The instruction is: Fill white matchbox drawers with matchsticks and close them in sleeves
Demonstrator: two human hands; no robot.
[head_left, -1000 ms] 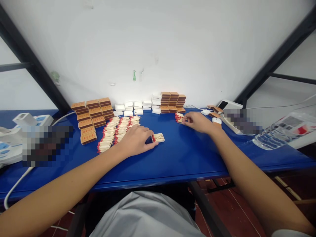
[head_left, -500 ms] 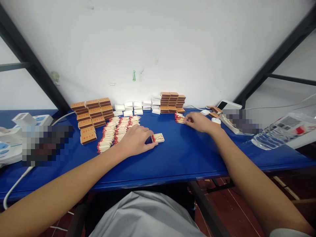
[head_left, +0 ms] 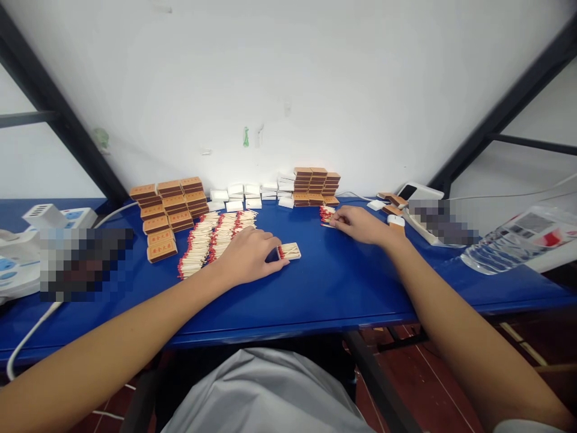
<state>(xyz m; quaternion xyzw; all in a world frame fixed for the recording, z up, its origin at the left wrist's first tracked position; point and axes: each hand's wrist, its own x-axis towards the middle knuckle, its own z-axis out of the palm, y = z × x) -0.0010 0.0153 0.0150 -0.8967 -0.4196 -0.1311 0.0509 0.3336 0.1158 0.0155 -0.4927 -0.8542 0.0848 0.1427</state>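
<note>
My left hand [head_left: 250,255] rests on the blue table with thumb and fingers gripping the left end of a small open matchbox tray [head_left: 292,251]. Matches lie inside that tray, some red heads showing at its left side. Over to the right, my right hand [head_left: 358,223] has its fingertips pinched on a match at the edge of a small pile of red-tipped matches [head_left: 325,214]. Long rows of matches [head_left: 197,248] lie beside and partly behind my left hand, heads toward the left.
Stacked matchboxes [head_left: 174,207] stand at the back left, more matchboxes [head_left: 311,186] at the back centre. White trays [head_left: 243,191] sit between them. A power strip [head_left: 74,219] is on the left; a plastic bottle [head_left: 509,246] and loose box sleeves [head_left: 392,209] are on the right.
My right hand has shifted slightly left and down at the small pile, and a match now shows at its fingertips. My left hand keeps its hold on the tray.
</note>
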